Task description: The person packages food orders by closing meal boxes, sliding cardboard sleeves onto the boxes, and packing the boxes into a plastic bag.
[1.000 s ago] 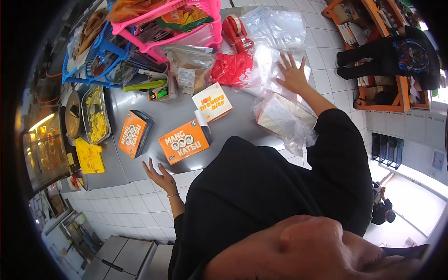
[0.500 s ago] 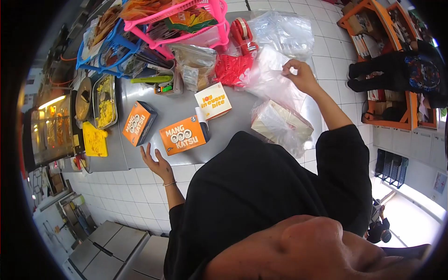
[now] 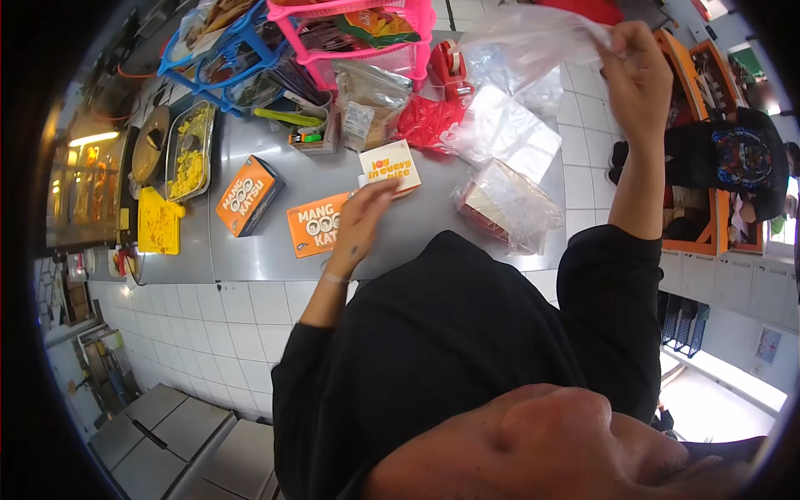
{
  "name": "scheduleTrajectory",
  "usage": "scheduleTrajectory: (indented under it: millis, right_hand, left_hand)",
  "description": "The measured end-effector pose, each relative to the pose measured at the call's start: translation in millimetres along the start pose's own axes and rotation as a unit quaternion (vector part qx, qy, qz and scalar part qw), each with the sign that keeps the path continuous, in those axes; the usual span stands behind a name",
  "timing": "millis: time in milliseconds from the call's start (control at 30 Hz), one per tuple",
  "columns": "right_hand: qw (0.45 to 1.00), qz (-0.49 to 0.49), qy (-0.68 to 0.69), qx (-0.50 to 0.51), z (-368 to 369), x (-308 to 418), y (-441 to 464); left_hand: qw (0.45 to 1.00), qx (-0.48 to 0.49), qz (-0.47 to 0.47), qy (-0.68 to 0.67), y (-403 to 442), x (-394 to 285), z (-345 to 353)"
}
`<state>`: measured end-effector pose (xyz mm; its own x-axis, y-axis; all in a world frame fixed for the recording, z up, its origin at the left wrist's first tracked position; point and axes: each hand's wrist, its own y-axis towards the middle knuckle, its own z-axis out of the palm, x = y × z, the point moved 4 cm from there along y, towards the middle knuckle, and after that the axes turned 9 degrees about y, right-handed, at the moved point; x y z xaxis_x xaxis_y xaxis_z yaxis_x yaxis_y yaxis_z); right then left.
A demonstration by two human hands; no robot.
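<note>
My right hand [image 3: 640, 79] is raised at the upper right, its fingers closed on the edge of a clear plastic bag [image 3: 533, 46]. The bag stretches leftward from the hand, above a stack of plastic bags [image 3: 512, 137]. My left hand [image 3: 367, 221] hovers over the right end of an orange "Mang Katsu" box [image 3: 313, 227], fingers stretched out and holding nothing. Whether it touches the box, I cannot tell. Behind those fingers sits a white box with yellow lettering [image 3: 387, 160], partly covered. Another orange box [image 3: 247, 196] stands tilted in view to the left.
Plastic-wrapped cartons [image 3: 508, 212] lie on the steel table's right side. Behind are a red tape dispenser [image 3: 450, 71], a red bag [image 3: 429, 123], a pink rack [image 3: 354, 58] and a blue rack [image 3: 237, 71]. A glass tray of yellow food [image 3: 190, 158] stands left. Another person [image 3: 742, 162] is at right.
My right hand has pulled the plastic bag up and to the right, off the stack. My left hand has moved right, from beside the orange boxes to over one of them.
</note>
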<state>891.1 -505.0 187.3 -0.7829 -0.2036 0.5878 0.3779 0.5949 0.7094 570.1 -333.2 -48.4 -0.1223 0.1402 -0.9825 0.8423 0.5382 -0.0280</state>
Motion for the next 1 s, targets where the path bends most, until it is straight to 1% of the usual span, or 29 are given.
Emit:
scheduleTrajectory:
  millis: [33,67,100,167,200,233,300,333,367,433,467,500,533,567,600,633,667,700,733,767,800,833,867,900,933,967,1000]
  right_hand:
    - [0.999,-0.014,0.026,0.041,10.3,14.4,5.1]
    - [0.997,-0.023,0.051,0.058,24.1,35.7,8.0]
    - [0.995,0.001,0.085,0.048,33.9,53.7,8.5]
    - [0.987,0.053,0.151,0.035,49.6,85.2,5.5]
    - [0.978,0.018,0.202,0.044,54.2,100.3,4.8]
    - [0.974,0.043,0.221,0.029,54.7,107.5,1.0]
    - [0.962,0.096,0.256,-0.006,49.4,113.8,-11.2]
    - [0.962,0.099,0.253,-0.029,48.8,116.3,-16.9]
    - [0.970,0.100,0.214,-0.049,46.7,117.4,-24.2]
    - [0.981,0.109,0.134,-0.091,39.7,114.3,-45.9]
    - [0.978,0.117,0.140,-0.102,41.3,115.5,-56.9]
    - [0.991,0.103,0.022,-0.086,48.1,120.9,-69.4]
    - [0.989,0.089,-0.095,-0.064,57.8,131.0,-85.2]
    - [0.985,0.076,-0.146,-0.053,73.7,143.5,-99.3]
    - [0.978,0.063,-0.195,-0.043,89.6,156.1,-113.4]
    - [0.981,0.057,-0.180,-0.045,109.1,162.7,-138.9]
    - [0.987,0.114,-0.116,-0.009,137.5,162.3,-171.6]
    - [0.963,0.253,0.005,0.097,175.6,168.1,-195.6]
    - [0.934,0.296,0.099,0.175,212.7,175.7,-219.6]
    - [0.887,0.393,0.160,0.181,245.3,189.1,-234.9]
    - [0.857,0.447,0.188,0.176,268.8,193.5,-251.2]
    - [0.836,0.468,0.216,0.187,280.7,192.9,-267.1]
    - [0.814,0.489,0.242,0.201,288.7,188.6,-283.0]
    - [0.790,0.508,0.267,0.214,296.8,182.5,-300.7]
    - [0.853,0.469,0.154,0.171,299.4,168.9,-317.7]
    - [0.944,0.315,-0.037,0.096,297.5,172.9,-311.4]
    - [0.932,0.353,-0.057,0.056,296.1,167.3,-315.1]
  left_hand:
    - [0.997,0.043,0.019,-0.063,14.5,-12.1,13.4]
    - [0.994,0.062,0.033,-0.080,30.7,-24.4,20.5]
    - [0.991,0.080,0.048,-0.096,46.3,-33.6,23.9]
    - [0.976,0.165,0.000,-0.144,70.3,-28.4,28.3]
    - [0.963,0.206,-0.025,-0.169,74.0,-25.2,30.3]
    - [0.943,0.230,-0.011,-0.240,73.4,-27.1,32.6]
    - [0.884,0.280,0.017,-0.373,69.3,-29.8,32.5]
    - [0.891,0.259,-0.037,-0.372,66.2,-13.3,30.7]
    - [0.893,0.235,-0.092,-0.373,62.8,3.2,28.5]
    - [0.882,0.257,-0.063,-0.389,24.5,-39.2,16.9]
    - [0.883,0.250,-0.070,-0.391,5.0,-46.9,9.4]
    - [0.886,0.252,-0.079,-0.380,-8.8,-41.5,3.6]
    - [0.889,0.253,-0.090,-0.371,-23.3,-33.3,-2.2]
    - [0.892,0.253,-0.096,-0.361,-36.7,-26.5,-8.2]
    - [0.907,0.187,-0.120,-0.357,-53.2,-19.3,-9.6]
    - [0.910,0.192,-0.139,-0.340,-70.8,-24.2,-15.6]
    - [0.912,0.198,-0.158,-0.324,-88.2,-34.7,-24.2]
    - [0.912,0.203,-0.179,-0.307,-104.4,-37.9,-30.8]
    - [0.933,0.168,-0.176,-0.266,-116.8,-28.3,-33.7]
    - [0.924,0.172,-0.223,-0.258,-127.4,-20.2,-43.8]
    - [0.914,0.176,-0.269,-0.250,-138.0,-12.7,-56.1]
    - [0.901,0.178,-0.313,-0.243,-149.3,-6.7,-66.0]
    - [0.874,0.133,-0.323,-0.338,-162.1,-9.6,-73.2]
    - [0.912,0.154,-0.275,-0.261,-171.7,2.4,-83.8]
    - [0.942,0.174,-0.224,-0.182,-182.6,22.6,-98.9]
    - [0.961,0.192,-0.169,-0.101,-193.4,35.2,-115.6]
    - [0.985,0.141,-0.098,-0.020,-206.6,32.4,-137.4]
